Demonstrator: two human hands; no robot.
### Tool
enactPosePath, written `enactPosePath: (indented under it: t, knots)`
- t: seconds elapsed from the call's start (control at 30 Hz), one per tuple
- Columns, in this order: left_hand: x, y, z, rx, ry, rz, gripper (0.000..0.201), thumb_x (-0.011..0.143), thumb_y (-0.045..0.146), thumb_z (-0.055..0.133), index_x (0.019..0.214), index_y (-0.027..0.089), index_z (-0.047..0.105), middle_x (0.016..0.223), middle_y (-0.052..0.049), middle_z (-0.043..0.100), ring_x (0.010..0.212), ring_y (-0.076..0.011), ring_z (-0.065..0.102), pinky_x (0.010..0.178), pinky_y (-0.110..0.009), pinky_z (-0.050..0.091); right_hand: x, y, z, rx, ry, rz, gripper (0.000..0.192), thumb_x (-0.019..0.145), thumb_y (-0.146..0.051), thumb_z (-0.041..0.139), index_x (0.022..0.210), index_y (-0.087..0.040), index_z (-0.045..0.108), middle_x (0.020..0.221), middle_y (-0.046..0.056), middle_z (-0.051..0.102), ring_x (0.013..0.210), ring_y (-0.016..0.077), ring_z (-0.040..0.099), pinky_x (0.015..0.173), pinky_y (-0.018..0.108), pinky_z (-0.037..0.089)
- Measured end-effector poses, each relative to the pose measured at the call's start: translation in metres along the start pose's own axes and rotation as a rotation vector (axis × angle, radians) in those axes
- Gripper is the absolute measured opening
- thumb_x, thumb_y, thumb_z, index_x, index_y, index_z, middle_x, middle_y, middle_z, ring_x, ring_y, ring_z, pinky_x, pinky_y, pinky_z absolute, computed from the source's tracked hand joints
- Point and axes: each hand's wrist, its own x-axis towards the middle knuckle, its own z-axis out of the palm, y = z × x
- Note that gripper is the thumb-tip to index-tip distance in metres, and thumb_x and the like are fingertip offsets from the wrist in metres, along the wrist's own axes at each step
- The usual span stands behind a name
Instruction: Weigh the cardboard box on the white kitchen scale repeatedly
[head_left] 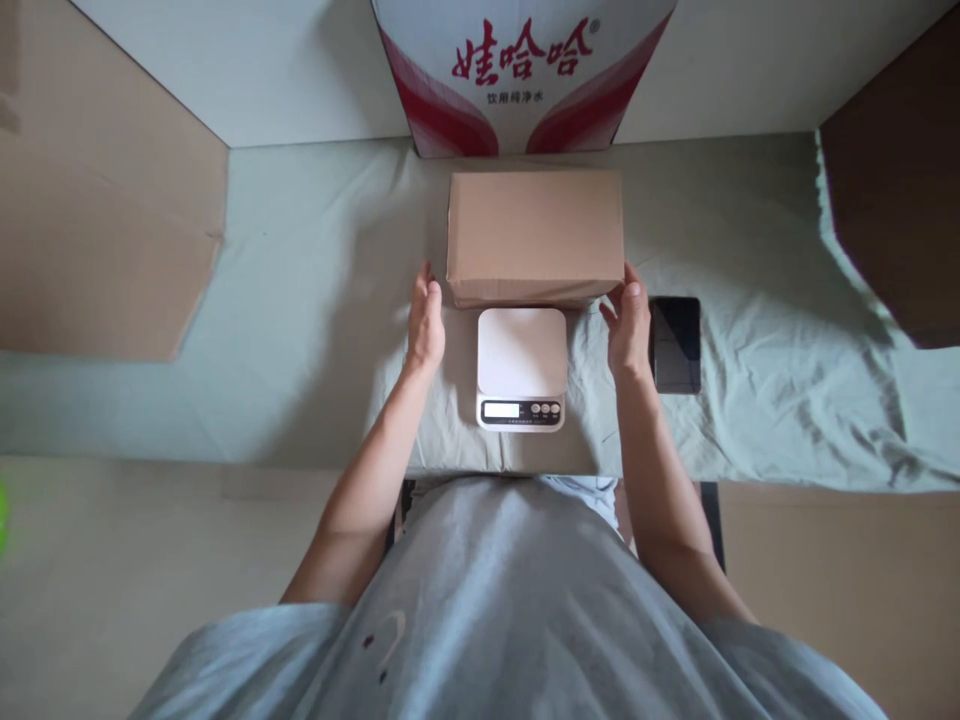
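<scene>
A closed brown cardboard box (536,228) sits on the cloth-covered table, just behind a white digital kitchen scale (522,352). The scale's platform is bare; its small display is lit, with several buttons beside it. Left of the box's near corner is my left hand (427,318), fingers extended and a small gap between it and the cardboard. My right hand (628,318) is at the box's near right corner, fingers partly spread; its fingertips seem to touch the side or lie close to it, which I cannot tell exactly. Neither hand grips anything.
A black smartphone (676,345) lies right beside my right hand. Behind the box stands a white and red carton (517,120) against the wall. Large cardboard pieces flank the table at left (112,200) and right (900,190). The wrinkled pale green cloth (300,300) ends at the front edge.
</scene>
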Motion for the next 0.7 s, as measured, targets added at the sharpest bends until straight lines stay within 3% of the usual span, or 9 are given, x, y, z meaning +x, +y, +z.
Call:
enactPosePath:
  t: [0.2, 0.5, 0.7]
  knots:
    - [0.004, -0.008, -0.007, 0.021, 0.024, -0.017, 0.072, 0.083, 0.074, 0.036, 0.142, 0.034, 0.038, 0.159, -0.002, 0.032, 0.148, -0.0217, 0.031, 0.120, -0.039, 0.028, 0.002, 0.006, -0.004, 0.000, 0.001, 0.035, 0.064, 0.079, -0.075, 0.038, 0.134, -0.043, 0.044, 0.142, 0.001, 0.054, 0.137, 0.0253, 0.049, 0.112, 0.055, 0.038]
    - [0.001, 0.015, 0.009, 0.048, 0.021, 0.114, 0.085, 0.078, 0.080, 0.036, 0.142, 0.023, 0.039, 0.158, -0.012, 0.034, 0.147, -0.0239, 0.031, 0.121, -0.040, 0.027, 0.002, -0.012, 0.009, 0.067, -0.065, -0.124, 0.061, 0.082, -0.069, 0.042, 0.134, -0.038, 0.045, 0.145, 0.000, 0.051, 0.139, 0.0232, 0.046, 0.111, 0.047, 0.042]
    - [0.004, 0.030, 0.018, -0.003, -0.027, 0.139, 0.072, 0.080, 0.077, 0.037, 0.127, 0.025, 0.052, 0.144, -0.011, 0.051, 0.141, -0.0251, 0.042, 0.119, -0.042, 0.031, 0.005, -0.024, 0.016, -0.015, -0.108, -0.183, 0.062, 0.082, -0.071, 0.040, 0.134, -0.038, 0.045, 0.143, -0.001, 0.053, 0.142, 0.0230, 0.042, 0.115, 0.048, 0.039]
